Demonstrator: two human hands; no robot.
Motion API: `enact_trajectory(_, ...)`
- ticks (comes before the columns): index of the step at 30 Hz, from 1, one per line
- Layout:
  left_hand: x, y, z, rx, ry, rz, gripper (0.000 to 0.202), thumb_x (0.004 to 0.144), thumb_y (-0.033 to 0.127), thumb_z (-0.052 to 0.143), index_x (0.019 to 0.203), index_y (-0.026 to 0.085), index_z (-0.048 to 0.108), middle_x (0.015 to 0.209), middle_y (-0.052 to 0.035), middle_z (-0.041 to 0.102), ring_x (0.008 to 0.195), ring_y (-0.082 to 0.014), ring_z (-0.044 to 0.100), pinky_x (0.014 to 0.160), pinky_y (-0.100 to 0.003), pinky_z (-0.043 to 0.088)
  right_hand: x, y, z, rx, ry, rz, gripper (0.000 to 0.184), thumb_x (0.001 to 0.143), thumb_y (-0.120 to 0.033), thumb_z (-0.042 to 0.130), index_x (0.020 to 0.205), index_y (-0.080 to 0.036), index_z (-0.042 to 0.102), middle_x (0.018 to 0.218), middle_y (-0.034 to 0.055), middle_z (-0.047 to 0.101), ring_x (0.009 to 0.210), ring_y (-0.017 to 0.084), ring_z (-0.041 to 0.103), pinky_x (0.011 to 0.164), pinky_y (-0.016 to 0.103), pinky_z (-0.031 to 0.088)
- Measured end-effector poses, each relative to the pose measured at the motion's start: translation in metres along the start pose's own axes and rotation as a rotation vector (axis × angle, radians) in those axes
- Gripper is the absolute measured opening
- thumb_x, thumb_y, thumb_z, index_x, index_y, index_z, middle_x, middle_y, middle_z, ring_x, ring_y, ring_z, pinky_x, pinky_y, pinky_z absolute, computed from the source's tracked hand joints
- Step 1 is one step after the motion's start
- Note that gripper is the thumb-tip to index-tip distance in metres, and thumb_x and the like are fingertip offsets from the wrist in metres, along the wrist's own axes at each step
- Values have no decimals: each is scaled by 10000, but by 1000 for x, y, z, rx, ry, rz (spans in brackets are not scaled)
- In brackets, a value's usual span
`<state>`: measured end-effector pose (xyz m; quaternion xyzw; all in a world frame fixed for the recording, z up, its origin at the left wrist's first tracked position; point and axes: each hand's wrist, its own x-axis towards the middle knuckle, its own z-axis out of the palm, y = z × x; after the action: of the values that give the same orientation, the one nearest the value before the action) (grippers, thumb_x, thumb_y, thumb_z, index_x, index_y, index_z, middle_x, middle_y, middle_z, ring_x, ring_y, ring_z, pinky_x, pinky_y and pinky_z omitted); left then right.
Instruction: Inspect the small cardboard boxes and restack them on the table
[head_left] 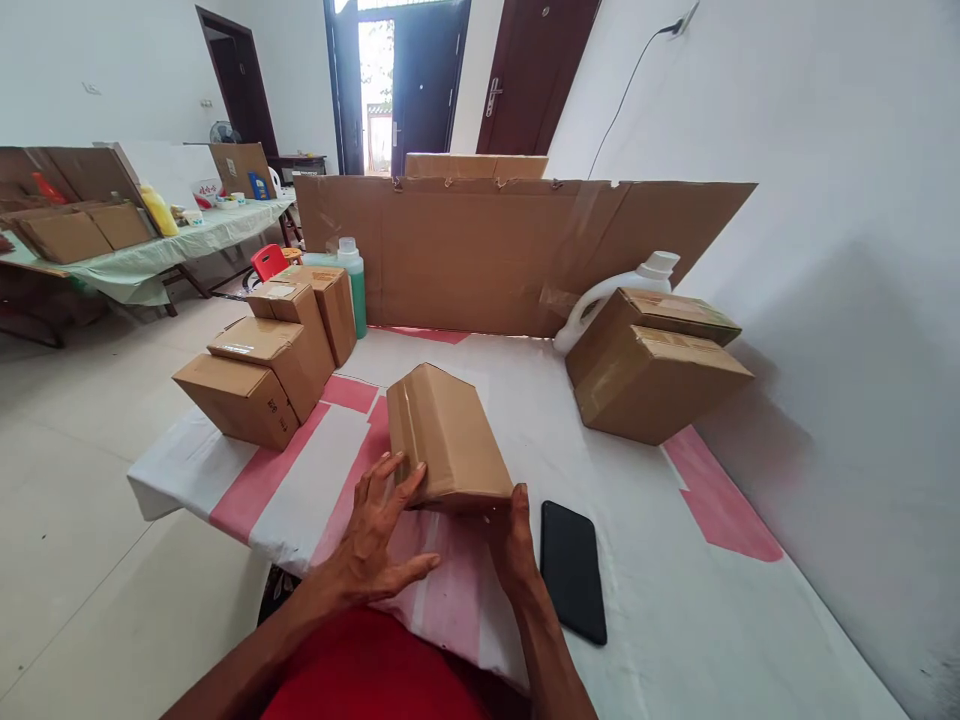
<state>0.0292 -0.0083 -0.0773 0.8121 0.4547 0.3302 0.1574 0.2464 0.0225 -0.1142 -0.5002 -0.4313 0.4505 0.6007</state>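
Observation:
A closed brown cardboard box (457, 430) is tilted up over the middle of the table, its near end nearest me. My right hand (516, 540) grips the box's near right corner, thumb up along its edge and the other fingers hidden beneath. My left hand (382, 535) is at the near left side, fingers spread, with the fingertips against the box and the thumb held away from it. A black phone (574, 570) lies flat on the cloth, just right of my right hand.
Several cardboard boxes (262, 345) line the table's left side beside a green bottle (352, 285). More boxes (664, 380) and a white jug (600, 300) stand at right. A tall cardboard panel (480, 255) closes off the back; a white wall (847, 250) borders the right.

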Motion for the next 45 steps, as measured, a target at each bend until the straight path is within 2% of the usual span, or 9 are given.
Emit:
enact_trajectory(5,19,1,-4,36,-99,51,1106,793,419,817,1638,332,109,1647,-171,240,1515,-415,270,1190,-639,304,7,-3,-6,235,-19,287,797,830,-866,466,1195,-193,690,941,117,777,858,309,739,631,371,582)
enact_trajectory(16,71,20,-27,-82,137,134,1132,793,562,807,1624,275,95,1605,-178,349,1509,-369,316,1232,-572,302,-19,-41,-1,281,-73,306,691,859,-824,504,967,-159,658,651,70,718,562,244,702,443,316,522)
enact_trajectory(23,84,32,-44,-411,90,-58,648,946,472,636,1501,272,369,1506,-126,458,1378,-311,465,1176,-530,374,-62,-62,11,181,-103,266,565,938,-746,478,1049,-194,524,720,67,755,496,198,693,419,263,509)
enact_trajectory(29,73,30,-65,-446,59,-125,734,881,443,721,1508,277,376,1451,-105,506,1259,-296,539,1106,-494,443,-92,-64,37,187,-185,270,576,961,-744,422,1195,-218,454,732,36,746,479,173,676,389,217,425)
enact_trajectory(32,67,26,-72,-468,37,-158,768,861,456,741,1510,267,377,1417,-112,536,1253,-307,546,1083,-493,462,-80,-58,24,-63,-179,173,665,989,-753,219,1146,-202,555,675,29,702,472,173,647,431,239,411)
enact_trajectory(34,64,25,-72,-484,47,-175,757,860,454,741,1501,267,385,1390,-109,551,1240,-302,554,1063,-480,477,-64,-52,5,-486,-94,168,672,1012,-707,194,1050,-194,627,664,51,689,562,211,688,550,286,483)
enact_trajectory(38,59,29,-67,-469,73,-170,731,850,426,747,1480,297,399,1409,-89,524,1241,-289,547,1075,-467,459,-34,-41,-25,-1292,10,379,308,1007,-406,525,1056,-132,658,934,212,759,937,352,756,788,403,538)
enact_trajectory(41,57,31,-66,-435,74,-169,715,846,405,747,1469,312,409,1427,-83,504,1282,-304,510,1114,-495,412,-25,-34,-31,-1341,0,416,210,977,-192,505,1058,-79,663,1050,283,738,1028,394,739,829,452,533)
enact_trajectory(45,54,29,-68,-444,94,-140,700,851,387,739,1461,297,407,1414,-87,504,1288,-303,499,1126,-496,398,-20,-29,-36,-1269,-5,405,141,885,-95,526,846,-127,658,937,237,745,946,368,749,782,429,528)
